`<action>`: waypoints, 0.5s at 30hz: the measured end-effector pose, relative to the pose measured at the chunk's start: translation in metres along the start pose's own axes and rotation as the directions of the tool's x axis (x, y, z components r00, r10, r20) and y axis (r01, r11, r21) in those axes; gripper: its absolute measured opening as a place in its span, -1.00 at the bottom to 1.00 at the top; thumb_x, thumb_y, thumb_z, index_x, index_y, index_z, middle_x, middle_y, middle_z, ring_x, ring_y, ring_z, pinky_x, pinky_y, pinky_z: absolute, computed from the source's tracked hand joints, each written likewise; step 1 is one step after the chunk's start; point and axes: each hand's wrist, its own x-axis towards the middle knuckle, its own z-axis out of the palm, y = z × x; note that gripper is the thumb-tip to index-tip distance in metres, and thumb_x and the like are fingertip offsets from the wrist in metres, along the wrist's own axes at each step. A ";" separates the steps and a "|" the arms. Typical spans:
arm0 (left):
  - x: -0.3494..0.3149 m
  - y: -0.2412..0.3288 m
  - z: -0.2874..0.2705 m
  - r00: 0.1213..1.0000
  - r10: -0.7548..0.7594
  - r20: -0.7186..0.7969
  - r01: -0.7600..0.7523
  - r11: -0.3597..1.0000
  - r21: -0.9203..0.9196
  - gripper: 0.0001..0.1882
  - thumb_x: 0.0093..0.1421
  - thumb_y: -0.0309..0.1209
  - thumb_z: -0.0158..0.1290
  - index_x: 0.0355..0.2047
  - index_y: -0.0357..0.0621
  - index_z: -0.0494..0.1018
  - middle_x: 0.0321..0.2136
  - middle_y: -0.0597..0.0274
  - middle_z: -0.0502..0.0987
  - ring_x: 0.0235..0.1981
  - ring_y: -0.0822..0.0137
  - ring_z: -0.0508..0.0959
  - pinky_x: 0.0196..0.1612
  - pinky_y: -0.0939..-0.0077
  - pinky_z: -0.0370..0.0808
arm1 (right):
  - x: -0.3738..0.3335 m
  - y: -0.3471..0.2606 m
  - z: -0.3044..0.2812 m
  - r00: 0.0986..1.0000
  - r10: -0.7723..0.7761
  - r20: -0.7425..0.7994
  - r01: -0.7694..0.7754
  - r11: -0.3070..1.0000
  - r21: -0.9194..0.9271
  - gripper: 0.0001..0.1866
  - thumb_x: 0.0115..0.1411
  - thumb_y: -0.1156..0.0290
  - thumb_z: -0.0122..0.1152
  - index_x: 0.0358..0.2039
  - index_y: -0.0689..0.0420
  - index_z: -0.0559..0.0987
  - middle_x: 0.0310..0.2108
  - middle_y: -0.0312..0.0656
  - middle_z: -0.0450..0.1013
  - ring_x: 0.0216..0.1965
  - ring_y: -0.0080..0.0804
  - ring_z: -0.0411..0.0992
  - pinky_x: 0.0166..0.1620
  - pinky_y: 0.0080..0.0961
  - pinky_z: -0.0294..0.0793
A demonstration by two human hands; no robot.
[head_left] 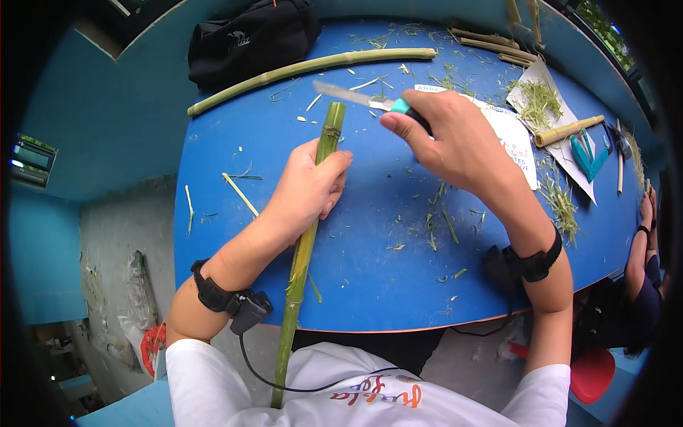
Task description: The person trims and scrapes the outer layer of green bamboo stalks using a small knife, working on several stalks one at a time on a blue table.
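White T-shirt (334, 366) nearest my cam; green bamboo stalk (295, 285) runs fwd from it over blue table (398, 285). I see L hand (306, 183), nearer, fingers wrapped round upper stalk; R hand (455, 139), right of stalk, grips utility knife (380, 104), blade past far end.

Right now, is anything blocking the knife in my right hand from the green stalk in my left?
Nothing visible stands between the knife in your right hand and the upper end of the green stalk; only blue tabletop shows there. Lower down, your left hand wraps around it.
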 end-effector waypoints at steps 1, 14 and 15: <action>-0.001 0.001 -0.001 1.000 -0.002 -0.001 0.002 1.000 0.003 -0.81 0.27 -0.33 -0.04 -0.42 -0.08 0.23 -0.73 0.49 0.19 -0.83 0.64 0.18 -0.79 0.71 0.11 | -0.002 -0.007 0.001 0.999 0.014 0.042 -0.014 1.000 -0.003 -0.53 0.19 0.05 0.11 -0.59 0.26 0.50 -0.66 0.06 0.40 -0.52 0.11 0.42 -0.38 -0.11 0.41; -0.009 0.006 -0.003 0.999 -0.005 0.035 0.005 1.000 0.007 -0.78 0.11 -0.52 0.04 -0.51 -0.06 0.18 -0.78 0.47 0.20 -0.87 0.63 0.17 -0.81 0.70 0.09 | 0.000 0.001 0.024 0.999 0.039 -0.018 -0.040 0.998 -0.041 -0.53 0.19 0.05 0.11 -0.57 0.27 0.52 -0.60 0.11 0.46 -0.48 0.13 0.47 -0.37 -0.09 0.45; -0.012 0.004 -0.002 0.997 -0.016 0.076 0.014 1.000 0.024 -0.79 0.11 -0.50 0.04 -0.52 -0.08 0.20 -0.78 0.45 0.23 -0.86 0.62 0.18 -0.80 0.69 0.10 | 0.005 0.013 0.023 0.999 0.044 -0.017 -0.047 0.980 -0.196 -0.51 0.20 0.05 0.09 -0.58 0.28 0.53 -0.59 0.12 0.46 -0.45 0.12 0.48 -0.35 -0.08 0.45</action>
